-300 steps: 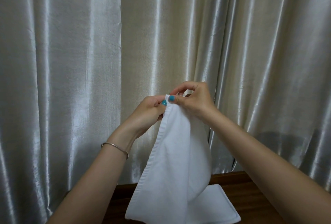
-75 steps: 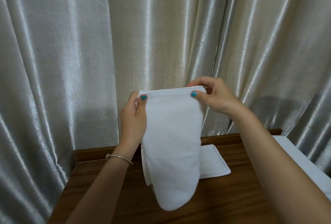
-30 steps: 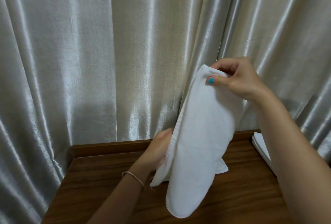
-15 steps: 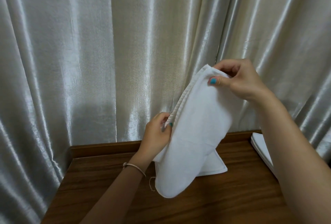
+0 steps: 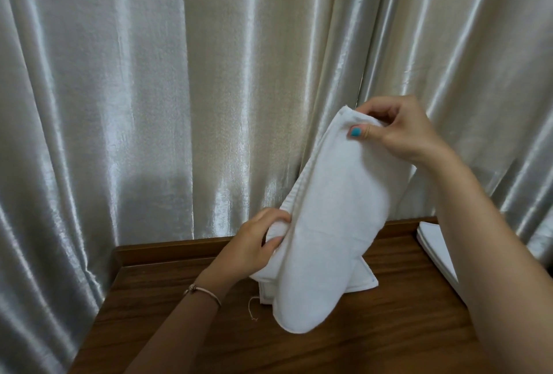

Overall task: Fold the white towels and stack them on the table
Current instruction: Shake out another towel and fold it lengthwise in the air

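A folded white towel (image 5: 332,224) hangs slantwise in the air above the wooden table (image 5: 179,314). My right hand (image 5: 398,131) pinches its top end high up, thumb in front. My left hand (image 5: 254,248) grips its left edge lower down, near the table's back rail. The towel's rounded lower end hangs just above the tabletop. Behind it a second white towel (image 5: 363,279) lies folded flat on the table, mostly hidden by the held one.
Shiny silver-beige curtains (image 5: 179,89) hang close behind the table. A white stack of cloth (image 5: 434,242) lies at the table's right edge, partly behind my right forearm. A loose thread (image 5: 253,308) dangles near the flat towel's left corner.
My left hand dropped from the towel's top corner to its left edge. In the last half second it slid lower and the towel sank toward the table.
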